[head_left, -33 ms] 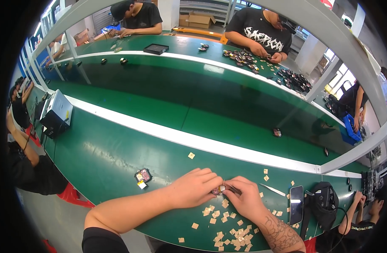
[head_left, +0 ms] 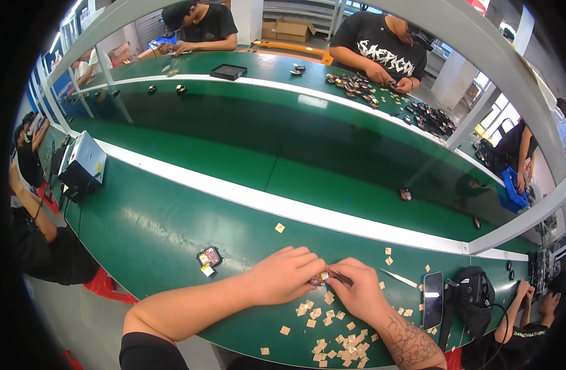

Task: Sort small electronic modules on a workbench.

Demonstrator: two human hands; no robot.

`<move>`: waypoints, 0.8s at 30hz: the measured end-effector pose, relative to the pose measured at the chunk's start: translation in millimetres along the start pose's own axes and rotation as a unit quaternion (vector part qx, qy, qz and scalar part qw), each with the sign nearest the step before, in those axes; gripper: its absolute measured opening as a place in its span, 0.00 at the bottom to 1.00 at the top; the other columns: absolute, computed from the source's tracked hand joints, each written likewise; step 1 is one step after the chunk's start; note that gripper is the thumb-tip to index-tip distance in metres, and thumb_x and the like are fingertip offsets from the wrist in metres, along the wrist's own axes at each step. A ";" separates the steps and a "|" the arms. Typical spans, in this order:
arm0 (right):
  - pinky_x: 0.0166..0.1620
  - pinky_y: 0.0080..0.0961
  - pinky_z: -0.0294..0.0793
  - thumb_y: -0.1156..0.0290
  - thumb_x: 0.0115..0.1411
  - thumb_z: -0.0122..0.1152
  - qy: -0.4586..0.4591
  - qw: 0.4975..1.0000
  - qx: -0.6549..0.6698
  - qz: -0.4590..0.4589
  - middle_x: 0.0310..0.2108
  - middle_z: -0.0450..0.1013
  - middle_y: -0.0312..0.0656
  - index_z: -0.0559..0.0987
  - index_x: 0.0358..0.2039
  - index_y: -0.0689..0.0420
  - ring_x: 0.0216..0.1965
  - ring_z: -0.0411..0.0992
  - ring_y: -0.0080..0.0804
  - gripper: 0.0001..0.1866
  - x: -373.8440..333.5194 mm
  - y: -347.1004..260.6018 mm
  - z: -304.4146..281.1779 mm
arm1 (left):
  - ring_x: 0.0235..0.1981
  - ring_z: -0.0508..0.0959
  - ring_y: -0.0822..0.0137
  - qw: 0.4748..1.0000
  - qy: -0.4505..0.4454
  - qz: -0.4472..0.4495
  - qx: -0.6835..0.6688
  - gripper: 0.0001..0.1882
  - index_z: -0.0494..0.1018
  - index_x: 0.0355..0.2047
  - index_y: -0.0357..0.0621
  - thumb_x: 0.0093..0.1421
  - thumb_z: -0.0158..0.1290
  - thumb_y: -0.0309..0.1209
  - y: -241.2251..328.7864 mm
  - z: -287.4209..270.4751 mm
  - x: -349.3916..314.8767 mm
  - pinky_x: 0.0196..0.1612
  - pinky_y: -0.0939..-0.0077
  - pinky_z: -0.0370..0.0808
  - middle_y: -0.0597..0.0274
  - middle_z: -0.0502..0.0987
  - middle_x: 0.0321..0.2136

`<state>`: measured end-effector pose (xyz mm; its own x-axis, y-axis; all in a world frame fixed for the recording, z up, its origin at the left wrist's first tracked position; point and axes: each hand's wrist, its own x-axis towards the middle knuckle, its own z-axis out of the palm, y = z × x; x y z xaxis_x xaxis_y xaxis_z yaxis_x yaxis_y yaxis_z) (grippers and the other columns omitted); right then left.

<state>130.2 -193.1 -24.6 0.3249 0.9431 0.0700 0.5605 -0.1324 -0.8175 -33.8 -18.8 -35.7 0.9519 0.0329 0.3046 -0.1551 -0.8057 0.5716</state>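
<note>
My left hand [head_left: 290, 274] is closed around a small electronic module [head_left: 318, 279] with a reddish circuit board and a pale patch. Facing it, my right hand [head_left: 359, 287] pinches a slim dark tool that looks like tweezers [head_left: 340, 277], its tip at the module. My fingers cover much of both. Below the hands, small square beige stickers [head_left: 351, 348] lie scattered and partly heaped on the green table. A similar open module [head_left: 209, 259], with a black housing and a white-and-yellow tab, rests left of my forearm. A pale pointed tool [head_left: 398, 277] lies right of my right hand.
At the right are a phone [head_left: 433, 300] and a black bag [head_left: 474, 293]. A white rail [head_left: 233, 191] separates my side from a green belt carrying modules [head_left: 405, 194]. A metal box [head_left: 84, 165] stands left. Co-workers sit opposite; one handles parts beside piled modules [head_left: 428, 116].
</note>
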 end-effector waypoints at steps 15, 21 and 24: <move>0.37 0.35 0.81 0.77 0.61 0.71 0.019 0.996 -0.086 0.005 0.34 0.82 0.46 0.87 0.43 0.60 0.33 0.82 0.46 0.10 6.1 -8.9 2.4 | 0.44 0.77 0.52 0.999 0.042 0.011 0.023 0.18 0.70 0.47 0.43 0.62 0.64 0.32 4.1 10.6 -0.8 0.47 0.57 0.75 0.56 0.75 0.38; 0.36 0.34 0.80 0.76 0.63 0.69 0.062 0.997 -0.046 -0.026 0.35 0.81 0.46 0.85 0.42 0.61 0.33 0.82 0.43 0.07 3.2 1.9 5.9 | 0.43 0.78 0.53 0.999 0.029 0.013 0.040 0.18 0.72 0.46 0.45 0.61 0.67 0.33 5.7 6.1 -3.4 0.47 0.58 0.76 0.58 0.74 0.38; 0.32 0.25 0.74 0.76 0.67 0.68 0.107 0.993 0.012 -0.042 0.37 0.79 0.43 0.83 0.45 0.62 0.31 0.78 0.29 0.08 3.0 2.4 -3.1 | 0.43 0.77 0.56 0.998 0.028 0.022 0.057 0.15 0.77 0.46 0.50 0.61 0.66 0.34 6.7 9.9 -4.6 0.46 0.59 0.76 0.61 0.73 0.38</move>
<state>134.9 -191.6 -24.5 0.4341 0.8638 0.2556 0.5746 -0.0470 -0.8171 -36.6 -30.3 -40.8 0.9278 0.0262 0.3722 -0.1628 -0.8692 0.4668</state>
